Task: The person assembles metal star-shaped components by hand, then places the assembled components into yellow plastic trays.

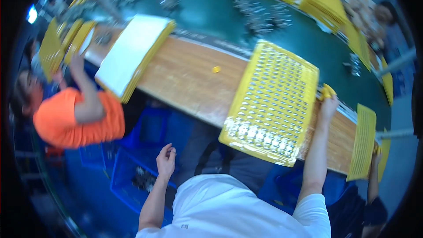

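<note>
Head view: the rectangular tray (275, 99) is glossy yellow plastic with rounded corners and a raised rim, its face covered by close, regular rows of small silvery parts; glare whitens the end nearest the wearer. It lies aslant across the wooden surface (185, 70), the near end jutting past the front edge, the far end reaching over the green surface (317, 35) behind. At the tray's right edge is the right hand (329, 104), its fingers drawn in on one small yellow piece (326, 91), too blurred to identify. The left hand (166, 161) is empty, fingers loosely curled and partly spread, in the air in front of the wooden surface and well apart from the tray. Counting what is around: one filled tray lies before the wearer, its parts too many and too small to number surely; one stack of yellow trays (147, 64), topped by one white sheet (137, 46), sits to the left; one small yellow bit (216, 69) lies on the wood between stack and tray. Below the left hand is one blue bin (118, 177) with dark parts (143, 179) inside. Two adjoining heaps of metal parts (249, 9) lie behind the tray. One co-worker in an orange shirt (79, 117) is at left.
</note>
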`<state>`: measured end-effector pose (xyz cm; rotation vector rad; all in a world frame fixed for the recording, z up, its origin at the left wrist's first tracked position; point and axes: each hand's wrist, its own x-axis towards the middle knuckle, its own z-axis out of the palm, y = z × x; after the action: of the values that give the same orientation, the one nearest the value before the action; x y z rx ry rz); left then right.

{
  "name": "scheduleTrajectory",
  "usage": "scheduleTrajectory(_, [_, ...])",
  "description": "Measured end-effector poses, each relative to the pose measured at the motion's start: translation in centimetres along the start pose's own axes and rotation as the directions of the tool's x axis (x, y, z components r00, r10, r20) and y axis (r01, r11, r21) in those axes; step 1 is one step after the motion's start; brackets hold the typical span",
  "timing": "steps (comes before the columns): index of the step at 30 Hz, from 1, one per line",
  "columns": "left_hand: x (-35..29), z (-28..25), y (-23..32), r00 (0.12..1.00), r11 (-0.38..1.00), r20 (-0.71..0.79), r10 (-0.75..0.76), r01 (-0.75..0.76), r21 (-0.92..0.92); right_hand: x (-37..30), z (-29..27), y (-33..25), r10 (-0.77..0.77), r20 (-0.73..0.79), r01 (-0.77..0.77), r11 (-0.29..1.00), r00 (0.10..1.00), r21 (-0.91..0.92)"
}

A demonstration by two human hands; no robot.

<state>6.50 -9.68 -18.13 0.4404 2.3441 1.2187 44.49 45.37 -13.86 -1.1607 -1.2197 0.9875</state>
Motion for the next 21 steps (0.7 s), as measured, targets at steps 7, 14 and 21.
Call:
scheduleTrajectory(7, [3.9,9.2,23.8,0.641,0.652,0.136,0.755,-0.755,-0.064,0.6,-0.5,-2.5,0.048,0.004,-0.048,0.998,0.999,-0.038])
scheduleTrajectory(14, [14.3,22.4,35.0,0.75,0.742,0.233,0.619,-0.461,-0.486,0.7,-0.1,-3.2,0.151,-0.025,-0.153,0.985,0.988,-0.078])
scheduleTrajectory(21, [25.0,30.0,40.2,0.786,0.809,0.218,0.578,-0.587,-0.032,0.6,0.7,-2.8,0.144,-0.059,-0.148,0.985,0.988,-0.086])
